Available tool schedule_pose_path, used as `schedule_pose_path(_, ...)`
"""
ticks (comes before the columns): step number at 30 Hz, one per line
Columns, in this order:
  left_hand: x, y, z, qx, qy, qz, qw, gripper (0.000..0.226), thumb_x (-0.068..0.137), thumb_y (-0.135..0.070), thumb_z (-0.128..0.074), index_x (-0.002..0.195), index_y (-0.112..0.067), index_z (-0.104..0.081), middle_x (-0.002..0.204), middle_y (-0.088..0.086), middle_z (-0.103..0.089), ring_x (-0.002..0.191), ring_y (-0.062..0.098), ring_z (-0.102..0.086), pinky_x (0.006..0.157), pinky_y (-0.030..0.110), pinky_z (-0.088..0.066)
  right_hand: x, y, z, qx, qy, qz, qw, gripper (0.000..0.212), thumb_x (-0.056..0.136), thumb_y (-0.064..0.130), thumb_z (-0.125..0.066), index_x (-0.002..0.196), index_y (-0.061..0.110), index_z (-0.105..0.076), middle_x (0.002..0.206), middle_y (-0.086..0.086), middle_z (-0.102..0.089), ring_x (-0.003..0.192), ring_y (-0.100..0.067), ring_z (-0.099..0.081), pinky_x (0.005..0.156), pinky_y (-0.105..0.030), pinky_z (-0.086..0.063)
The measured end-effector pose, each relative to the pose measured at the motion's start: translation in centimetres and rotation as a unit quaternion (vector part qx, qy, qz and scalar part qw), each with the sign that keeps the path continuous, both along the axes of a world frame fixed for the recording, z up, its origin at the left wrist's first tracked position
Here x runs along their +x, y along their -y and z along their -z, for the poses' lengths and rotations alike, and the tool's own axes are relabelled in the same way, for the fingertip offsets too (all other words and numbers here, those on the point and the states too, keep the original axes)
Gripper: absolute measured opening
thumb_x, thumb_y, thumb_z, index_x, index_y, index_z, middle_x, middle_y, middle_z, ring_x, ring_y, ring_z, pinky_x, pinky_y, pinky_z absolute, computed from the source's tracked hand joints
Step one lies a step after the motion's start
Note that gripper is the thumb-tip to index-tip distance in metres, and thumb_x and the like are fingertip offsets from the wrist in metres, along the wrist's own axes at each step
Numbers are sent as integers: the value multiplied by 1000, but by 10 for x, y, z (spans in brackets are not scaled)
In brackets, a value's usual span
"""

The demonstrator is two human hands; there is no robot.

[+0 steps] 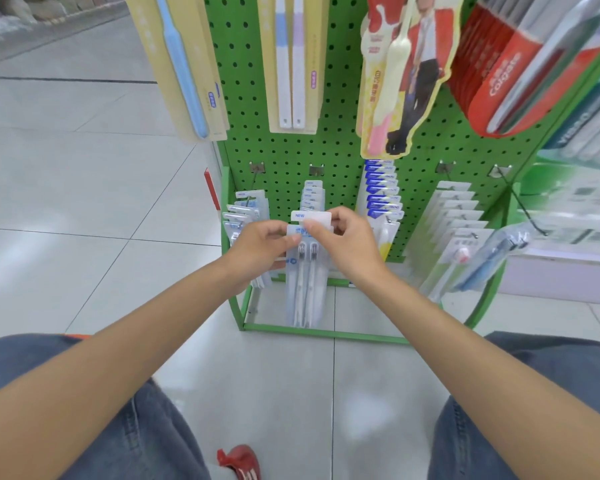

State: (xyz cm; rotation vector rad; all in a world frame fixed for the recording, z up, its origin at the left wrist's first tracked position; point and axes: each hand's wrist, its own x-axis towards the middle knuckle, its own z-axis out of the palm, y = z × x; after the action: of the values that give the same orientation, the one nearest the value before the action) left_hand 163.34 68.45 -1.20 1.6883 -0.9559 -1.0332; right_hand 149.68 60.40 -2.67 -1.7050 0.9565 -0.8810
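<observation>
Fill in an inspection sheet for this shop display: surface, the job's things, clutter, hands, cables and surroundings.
Surface: green pegboard rack standing on pale floor tiles.
Job's things: twin toothbrush pack, marked NEW on its top card, held upright in front of the lower middle hook.
Clutter: hung toothbrush packs in rows on the lower hooks; a blue toothbrush pack hangs askew at the right.
Hands: left hand pinches the pack's upper left edge; right hand pinches its top card.
Cables: nothing seen.
Surroundings: Colgate packs at the upper right; a red shoe on the floor below.
</observation>
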Motion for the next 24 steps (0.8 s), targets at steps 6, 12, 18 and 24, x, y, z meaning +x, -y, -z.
schedule_pose_path(6, 6, -1, -6, 28, -50, -26, 998, 21, 96, -26, -62, 112, -14, -68, 101, -1, -70, 95, 13, -67, 94, 32, -52, 0, 0, 4, 27, 5, -40, 999, 46, 94, 35, -63, 88, -10, -61, 68, -7, -40, 64, -14, -37, 61, -29, -34)
schedule_pose_path(12, 15, -1, -8, 67, -155, -75, 983, 32, 92, -28, -68, 122, -18, -63, 107, -2, -72, 98, 14, -66, 88, 31, -51, -3, -4, 14, 80, -21, -65, 994, 45, 98, 37, -57, 67, 6, -48, 63, -2, -37, 64, -14, -40, 61, -28, -45)
schedule_pose_path(18, 24, 1, -20, 69, -247, -140, 956, 4, 95, -23, -64, 93, -22, -60, 85, -4, -71, 78, 12, -64, 72, 32, -51, -16, -14, 34, 95, -85, -161, 979, 32, 98, 27, -58, 77, 2, -57, 70, -7, -41, 67, -17, -37, 61, -29, -34)
schedule_pose_path(24, 29, 2, -22, 84, -275, -177, 941, 15, 99, -20, -58, 84, -21, -54, 80, -3, -66, 77, 14, -59, 67, 34, -46, -29, -26, 55, 156, -136, -248, 946, 29, 86, 2, -71, 108, 19, -64, 94, 7, -74, 80, 0, -67, 76, -20, -55)
